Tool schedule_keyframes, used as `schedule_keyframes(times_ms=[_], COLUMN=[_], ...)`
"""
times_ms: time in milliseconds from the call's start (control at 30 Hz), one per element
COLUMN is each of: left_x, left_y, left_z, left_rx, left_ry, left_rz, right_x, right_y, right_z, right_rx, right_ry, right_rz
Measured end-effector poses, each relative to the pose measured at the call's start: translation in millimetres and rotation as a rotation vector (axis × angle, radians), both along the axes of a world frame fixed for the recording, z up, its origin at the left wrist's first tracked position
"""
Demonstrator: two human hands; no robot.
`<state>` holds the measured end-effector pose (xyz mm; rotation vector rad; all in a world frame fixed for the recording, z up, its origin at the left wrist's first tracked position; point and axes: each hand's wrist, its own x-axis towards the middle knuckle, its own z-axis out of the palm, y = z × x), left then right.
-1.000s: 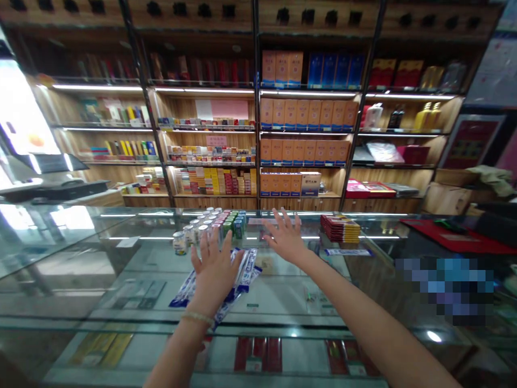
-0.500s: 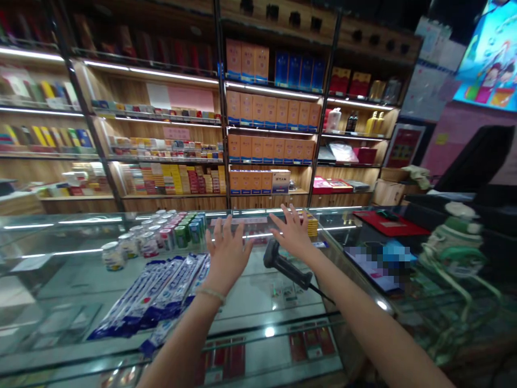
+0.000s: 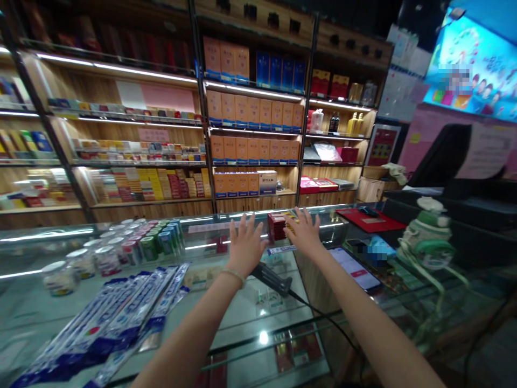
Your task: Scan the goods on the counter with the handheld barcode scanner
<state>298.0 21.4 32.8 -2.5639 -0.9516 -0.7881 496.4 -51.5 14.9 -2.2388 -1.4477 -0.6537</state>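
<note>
Both my hands reach forward over a glass counter. My left hand is open, fingers spread and palm down, holding nothing. It partly hides a black handheld barcode scanner whose cable runs toward me. My right hand is also open with fingers apart, close to a stack of small red and yellow boxes. A single blue-and-white packet lies between the hands. Left of my left hand is a row of long blue-and-white packets. Whether either hand touches the glass I cannot tell.
Several small jars and cans stand in rows at the left. On the right are a phone, a red mat and a green water bottle. Shelves with orange boxes line the back wall.
The view has turned right, so the counter goods appear farther left. My left hand now covers part of the scanner, which showed whole before. Both hands remain open.
</note>
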Motion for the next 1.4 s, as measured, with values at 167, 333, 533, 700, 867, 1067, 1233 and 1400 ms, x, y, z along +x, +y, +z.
schedule_keyframes(times_ms=[167, 333, 533, 700, 867, 1067, 1233, 1400], left_x=[31.3, 52.1, 58.7, 58.1, 57.4, 57.3, 58.1, 58.0], left_y=[5.7, 15.4, 22.1, 21.7, 20.8, 20.6, 22.5, 23.2], left_z=[1.6, -5.3, -12.4, -14.5, -15.1, -14.7, -15.2, -15.0], left_rx=[-0.051, -0.073, -0.079, -0.096, -0.093, -0.1, -0.106, -0.107], left_ry=[0.062, 0.105, 0.316, 0.405, 0.412, 0.394, 0.372, 0.364], left_rz=[-0.008, -0.02, -0.043, -0.081, -0.099, -0.122, -0.129, -0.126], right_x=[25.3, 37.1, 46.7, 52.8, 56.0, 61.6, 61.3, 58.6], right_y=[-5.7, -8.7, -11.8, -19.8, -23.0, -20.9, -21.1, -22.5], right_z=[-13.8, -23.5, -28.6, -34.7, -39.1, -43.4, -43.0, -41.9], right_rx=[0.011, 0.007, -0.099, -0.25, -0.32, -0.37, -0.338, -0.291], right_ry=[-0.044, -0.038, 0.005, 0.032, 0.061, 0.125, 0.122, 0.113], right_rz=[-0.01, -0.004, 0.008, 0.031, 0.031, 0.021, 0.01, 0.016])
